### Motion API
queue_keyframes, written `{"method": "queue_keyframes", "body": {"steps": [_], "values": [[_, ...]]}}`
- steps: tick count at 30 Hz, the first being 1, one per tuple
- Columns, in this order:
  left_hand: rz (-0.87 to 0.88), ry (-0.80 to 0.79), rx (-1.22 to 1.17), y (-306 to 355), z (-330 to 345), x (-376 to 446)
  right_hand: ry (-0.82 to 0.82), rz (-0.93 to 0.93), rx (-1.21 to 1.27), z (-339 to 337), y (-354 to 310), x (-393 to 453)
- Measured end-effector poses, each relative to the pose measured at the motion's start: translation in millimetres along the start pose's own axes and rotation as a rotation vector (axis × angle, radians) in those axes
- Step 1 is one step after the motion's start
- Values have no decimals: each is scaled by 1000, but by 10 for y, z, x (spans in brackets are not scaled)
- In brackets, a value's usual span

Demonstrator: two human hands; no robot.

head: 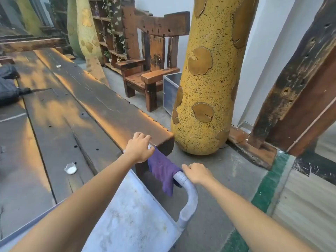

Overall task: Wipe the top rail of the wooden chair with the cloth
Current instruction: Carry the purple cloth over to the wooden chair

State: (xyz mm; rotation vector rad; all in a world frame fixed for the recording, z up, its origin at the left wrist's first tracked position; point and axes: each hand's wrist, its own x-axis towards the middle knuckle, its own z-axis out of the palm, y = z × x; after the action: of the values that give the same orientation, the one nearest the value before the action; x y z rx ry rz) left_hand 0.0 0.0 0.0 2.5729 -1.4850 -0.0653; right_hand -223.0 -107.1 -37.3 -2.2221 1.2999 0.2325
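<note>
No readable text, labels, brands or numbers anywhere; nothing legible on the wooden furniture, the yellow speckled columns, the grey cart or the purple cloth.

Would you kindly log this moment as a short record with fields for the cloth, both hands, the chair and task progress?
cloth: purple cloth draped over the pale handle bar of a cart
left hand: left hand on the bar at the cloth's far end
right hand: right hand on the bar's near bend, beside the cloth
chair: wooden chair stands further off, past the long wooden table
top rail: top rail untouched
progress: wiping not yet begun
</note>
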Motion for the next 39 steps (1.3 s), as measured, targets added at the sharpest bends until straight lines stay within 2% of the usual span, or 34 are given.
{"method": "queue_keyframes", "body": {"steps": [2, 5, 8, 10, 13, 16, 19, 22, 26, 29, 31, 34, 39], "values": [[-35, -61, -42, -40, 100, 159, -110, 91, 136, 69, -38, 201], [-38, -142, -31, -82, 289, 369, -285, 167, 467, 211, -88, 399], [-12, -171, -1, -68, 451, 548, -361, 239, 844, 345, -132, 502], [2, -255, 45, -28, 536, 609, -379, 220, 1019, 362, -160, 492], [11, -366, 129, 51, 646, 704, -305, 59, 1007, 346, -124, 539], [-9, -419, 156, 154, 700, 802, -223, 14, 1004, 327, -101, 571], [-40, -477, 124, 300, 727, 885, -215, -18, 1122, 281, -71, 647], [-99, -503, -89, 388, 705, 946, -220, -24, 1196, 86, -91, 715], [-218, -485, -628, 481, 550, 1108, -209, -63, 1222, -237, 23, 888], [-337, -549, -969, 666, 423, 1277, -217, -97, 1215, -562, 215, 1073], [-346, -547, -1061, 855, 337, 1483, -222, -117, 1229, -828, 387, 1257], [-336, -453, -1138, 1154, 217, 1821, -251, -167, 1258, -1201, 647, 1504], [-288, -327, -1103, 1593, 174, 2292, -246, -166, 1296, -1791, 1030, 1930]]}}
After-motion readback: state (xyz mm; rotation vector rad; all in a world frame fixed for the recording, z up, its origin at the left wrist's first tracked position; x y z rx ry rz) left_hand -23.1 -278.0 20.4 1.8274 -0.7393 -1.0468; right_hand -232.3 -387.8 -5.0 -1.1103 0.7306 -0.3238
